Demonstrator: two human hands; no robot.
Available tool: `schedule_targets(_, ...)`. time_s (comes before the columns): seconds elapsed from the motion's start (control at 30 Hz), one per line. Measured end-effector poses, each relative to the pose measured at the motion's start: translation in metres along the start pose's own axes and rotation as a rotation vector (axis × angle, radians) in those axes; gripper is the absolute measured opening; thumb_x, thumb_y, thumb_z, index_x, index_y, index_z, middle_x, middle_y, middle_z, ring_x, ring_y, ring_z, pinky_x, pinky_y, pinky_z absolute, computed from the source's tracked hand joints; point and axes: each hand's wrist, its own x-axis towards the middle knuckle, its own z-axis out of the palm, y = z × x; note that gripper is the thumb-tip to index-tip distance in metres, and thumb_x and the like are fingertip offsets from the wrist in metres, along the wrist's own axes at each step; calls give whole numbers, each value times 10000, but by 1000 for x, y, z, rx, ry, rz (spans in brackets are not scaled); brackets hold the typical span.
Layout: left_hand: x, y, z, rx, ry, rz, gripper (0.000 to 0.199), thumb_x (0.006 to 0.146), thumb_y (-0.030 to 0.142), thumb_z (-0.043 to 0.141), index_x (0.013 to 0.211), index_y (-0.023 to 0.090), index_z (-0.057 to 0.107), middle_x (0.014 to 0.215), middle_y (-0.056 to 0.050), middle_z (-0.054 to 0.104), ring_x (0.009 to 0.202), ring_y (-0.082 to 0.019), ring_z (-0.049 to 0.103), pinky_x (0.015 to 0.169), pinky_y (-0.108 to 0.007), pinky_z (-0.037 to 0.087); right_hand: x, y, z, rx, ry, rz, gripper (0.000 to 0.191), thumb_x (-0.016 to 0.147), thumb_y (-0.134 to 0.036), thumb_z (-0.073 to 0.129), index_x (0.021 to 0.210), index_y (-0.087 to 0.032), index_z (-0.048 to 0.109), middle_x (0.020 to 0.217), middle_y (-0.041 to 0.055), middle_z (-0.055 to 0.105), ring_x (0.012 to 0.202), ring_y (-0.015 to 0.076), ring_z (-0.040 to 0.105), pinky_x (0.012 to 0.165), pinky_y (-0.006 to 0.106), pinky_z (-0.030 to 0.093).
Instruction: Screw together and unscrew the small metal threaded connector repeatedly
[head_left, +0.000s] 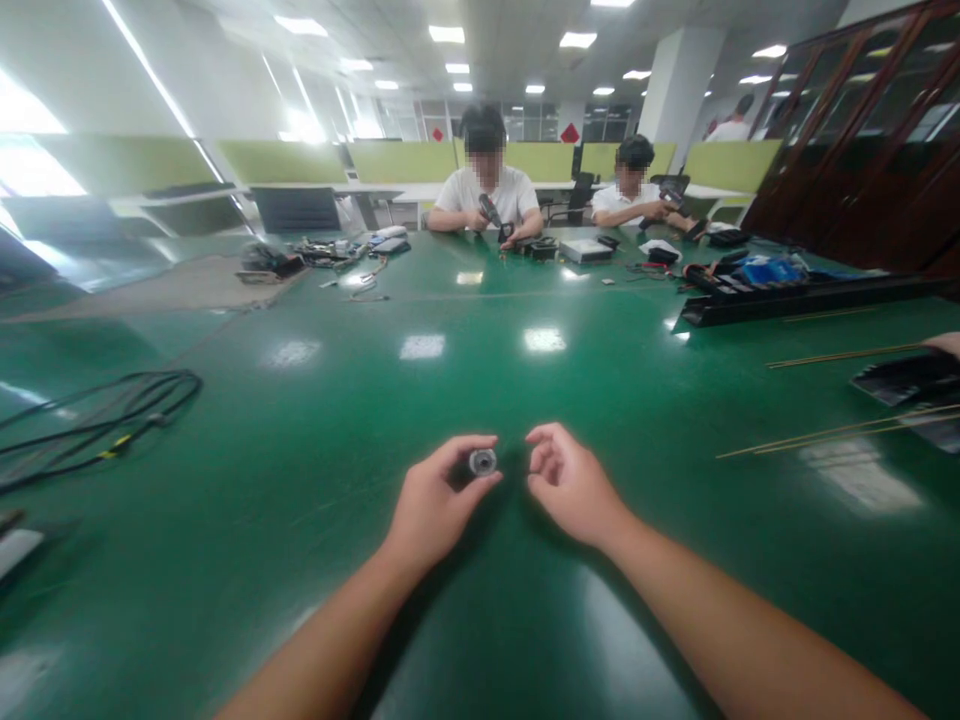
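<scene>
A small round grey metal part (483,462) with a dark hole in its middle sits between the thumb and index finger of my left hand (439,495). My right hand (570,483) is just to the right of it, a short gap away, with thumb and index finger apart, the other fingers curled and nothing visible between them. Both hands are over the near middle of the green table (360,400).
Black cables (142,410) lie at the left. Thin brass-coloured rods (817,440) and a long black channel (795,300) are at the right. Across the table, a person (484,190) holds a power drill (493,215); another person (634,190) sits beside.
</scene>
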Motion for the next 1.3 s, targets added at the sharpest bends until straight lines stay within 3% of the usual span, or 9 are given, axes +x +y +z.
schedule_targets(0.33,0,-2,3,-210,-28,-84,302,804,273,729,1082,221,623,1208,-46,682,1099,-201,652,998,-365,504,-2,-4,-1,-28,-19,4,366,741,-110,569,1083,-238,551,771,-48,616,597,110,555,583,229,436)
schedule_targets(0.53,-1,-5,3,-151,-2,-25,282,813,261,728,1081,233,645,1146,-29,691,1053,-186,657,978,-339,498,-2,-6,-2,-25,-26,7,346,742,-106,568,1065,-230,561,764,-46,615,593,107,552,570,225,431)
schedule_targets(0.7,-2,-3,4,-66,-9,30,260,810,280,746,1060,257,678,1060,-5,696,951,-167,662,875,-294,512,-2,-5,-2,-21,-26,12,341,744,-105,570,1061,-231,564,766,-46,616,596,109,558,570,226,435)
schedule_targets(0.93,-4,2,3,41,-99,195,289,837,258,727,1120,276,673,1029,-5,687,941,-157,630,847,-276,486,-3,-8,-3,-10,-27,3,344,735,-92,582,1053,-223,567,743,-46,604,597,111,560,579,227,441)
schedule_targets(1.07,-6,0,4,50,-74,159,381,789,218,761,1148,260,642,1049,-11,684,936,-161,632,844,-275,489,-5,-9,-4,-6,-53,-43,402,713,-77,609,1085,-226,571,807,-30,620,602,107,561,579,224,444)
schedule_targets(1.3,-6,6,3,75,-46,156,181,776,175,727,937,219,655,907,0,677,827,-155,623,745,-259,476,-7,-7,-3,-17,-58,-135,357,706,-58,619,1027,-215,619,860,-1,627,706,138,589,633,240,470)
